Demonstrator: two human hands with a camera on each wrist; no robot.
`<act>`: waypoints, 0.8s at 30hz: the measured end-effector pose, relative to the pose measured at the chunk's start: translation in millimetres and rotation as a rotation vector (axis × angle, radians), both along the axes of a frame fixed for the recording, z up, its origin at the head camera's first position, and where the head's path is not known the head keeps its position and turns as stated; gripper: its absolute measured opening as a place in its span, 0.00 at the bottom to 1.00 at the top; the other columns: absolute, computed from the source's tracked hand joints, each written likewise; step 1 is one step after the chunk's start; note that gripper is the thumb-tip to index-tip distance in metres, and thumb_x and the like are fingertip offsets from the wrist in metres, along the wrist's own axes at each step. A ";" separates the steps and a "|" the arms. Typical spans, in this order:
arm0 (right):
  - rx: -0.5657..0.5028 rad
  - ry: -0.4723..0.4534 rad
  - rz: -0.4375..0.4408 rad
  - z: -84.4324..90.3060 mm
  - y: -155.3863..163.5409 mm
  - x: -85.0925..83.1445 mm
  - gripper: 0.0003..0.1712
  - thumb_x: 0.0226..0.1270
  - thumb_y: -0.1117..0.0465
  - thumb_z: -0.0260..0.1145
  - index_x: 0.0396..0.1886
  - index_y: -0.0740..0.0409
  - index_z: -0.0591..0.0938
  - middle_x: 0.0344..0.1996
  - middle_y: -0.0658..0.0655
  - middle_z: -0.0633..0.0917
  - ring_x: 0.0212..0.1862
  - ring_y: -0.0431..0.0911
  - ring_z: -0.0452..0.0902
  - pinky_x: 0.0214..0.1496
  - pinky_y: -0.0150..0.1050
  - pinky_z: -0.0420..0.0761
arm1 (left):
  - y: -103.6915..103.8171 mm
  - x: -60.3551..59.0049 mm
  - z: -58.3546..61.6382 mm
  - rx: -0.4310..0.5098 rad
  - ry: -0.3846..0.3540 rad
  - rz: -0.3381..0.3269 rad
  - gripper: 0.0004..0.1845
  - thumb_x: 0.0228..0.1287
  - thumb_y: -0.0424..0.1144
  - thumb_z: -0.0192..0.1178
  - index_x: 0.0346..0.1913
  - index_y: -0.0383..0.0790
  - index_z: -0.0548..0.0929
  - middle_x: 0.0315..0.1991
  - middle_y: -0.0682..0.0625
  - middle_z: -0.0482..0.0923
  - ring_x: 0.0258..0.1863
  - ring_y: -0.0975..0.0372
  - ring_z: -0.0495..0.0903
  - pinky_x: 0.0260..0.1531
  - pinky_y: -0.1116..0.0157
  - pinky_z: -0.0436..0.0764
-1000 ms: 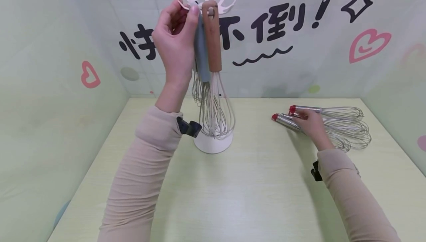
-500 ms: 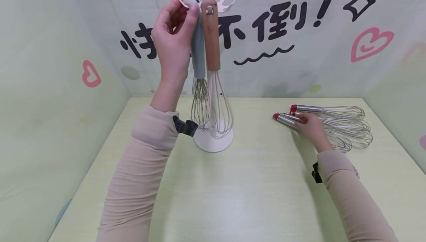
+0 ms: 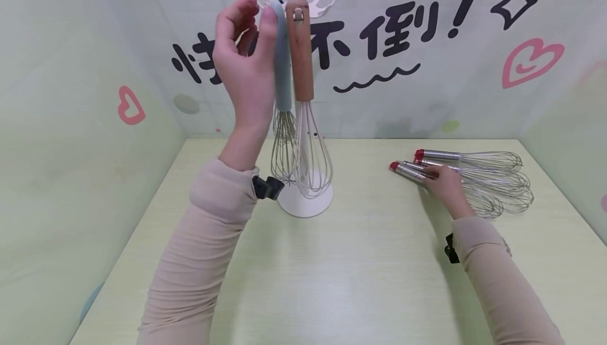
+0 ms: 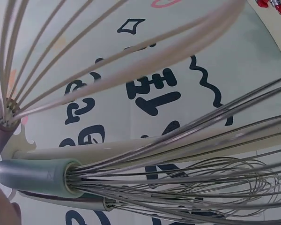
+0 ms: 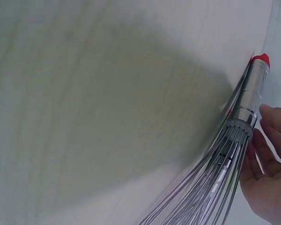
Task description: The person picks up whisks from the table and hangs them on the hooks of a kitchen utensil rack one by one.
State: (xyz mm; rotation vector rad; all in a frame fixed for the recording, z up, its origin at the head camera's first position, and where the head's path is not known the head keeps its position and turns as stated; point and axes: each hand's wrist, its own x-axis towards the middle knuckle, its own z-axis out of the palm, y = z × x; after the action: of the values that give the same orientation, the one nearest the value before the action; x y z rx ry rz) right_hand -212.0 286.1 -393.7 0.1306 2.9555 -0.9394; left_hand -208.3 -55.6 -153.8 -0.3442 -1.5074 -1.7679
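My left hand (image 3: 248,63) is raised beside the white hanging stand (image 3: 308,208). Its thumb lies along the top of a whisk with a light blue handle (image 3: 283,66), and its fingers are loosely bent. This whisk and one with a wooden handle (image 3: 300,52) hang upright from the stand's hooks; another whisk is partly hidden behind them. In the left wrist view, the blue-green handle (image 4: 35,177) shows just past the hand. On the table, my right hand (image 3: 446,184) rests at several steel whisks, relaxed fingers touching the neck of one steel whisk (image 5: 253,89) with a red tip.
Farther back in the same group lies another steel whisk (image 3: 441,154) with a red end, wires pointing right. Behind the table (image 3: 360,282) hangs a printed backdrop (image 3: 393,113), and similar cloth walls close off both sides. The stand rises tall at the back middle.
My left fingers have come away from the hook and loosened, shifting slightly left. The blue-handled whisk swung a little left and now hangs beside the wooden one. My right hand has barely moved.
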 end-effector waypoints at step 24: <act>0.044 0.042 0.023 -7.6 0.7 -0.9 0.22 0.60 0.67 0.64 0.54 0.73 0.76 0.51 0.76 0.78 0.43 0.64 0.77 0.45 0.54 0.78 | 17.4 8.1 0.4 -0.111 -0.077 -0.039 0.36 0.48 0.35 0.72 0.60 0.33 0.66 0.51 0.49 0.68 0.45 0.67 0.69 0.46 0.72 0.77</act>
State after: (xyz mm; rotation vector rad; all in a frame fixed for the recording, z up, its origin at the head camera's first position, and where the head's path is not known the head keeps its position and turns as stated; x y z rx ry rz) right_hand -213.0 286.7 -401.3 0.0789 3.0105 -0.8858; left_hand -200.3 -38.2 -153.4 -0.3676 -1.6682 -1.7492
